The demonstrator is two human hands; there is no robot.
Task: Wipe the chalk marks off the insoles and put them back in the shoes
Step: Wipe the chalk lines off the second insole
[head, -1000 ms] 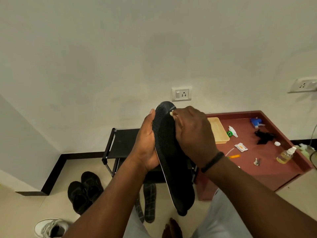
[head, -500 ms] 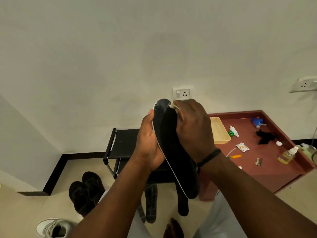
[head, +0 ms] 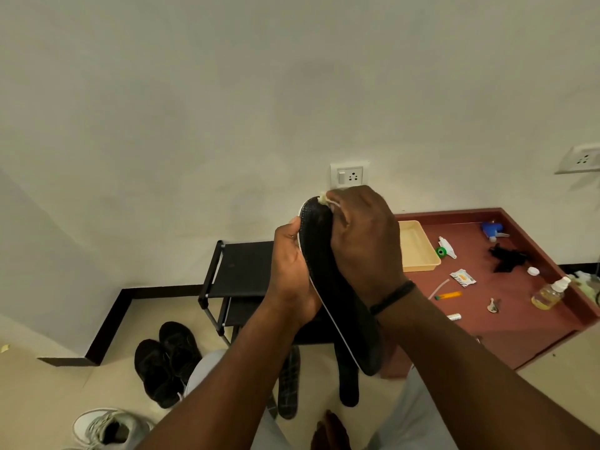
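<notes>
Black insole (head: 337, 306) stands nearly upright in front of the rack (head: 243, 271), toe end up, heel end low. Left hand (head: 292, 274) grips its left edge, thumb along the white rim. Right hand (head: 363, 245) curls over the toe end, pinching a pale wad (head: 323, 199) against the tip. Left of the rack on the floor lie black shoes (head: 168, 362); two more insoles (head: 289, 384) lie below it.

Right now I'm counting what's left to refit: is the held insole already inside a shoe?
No: the insole is up in the air between the left hand and right hand, above the black shoes.
</notes>
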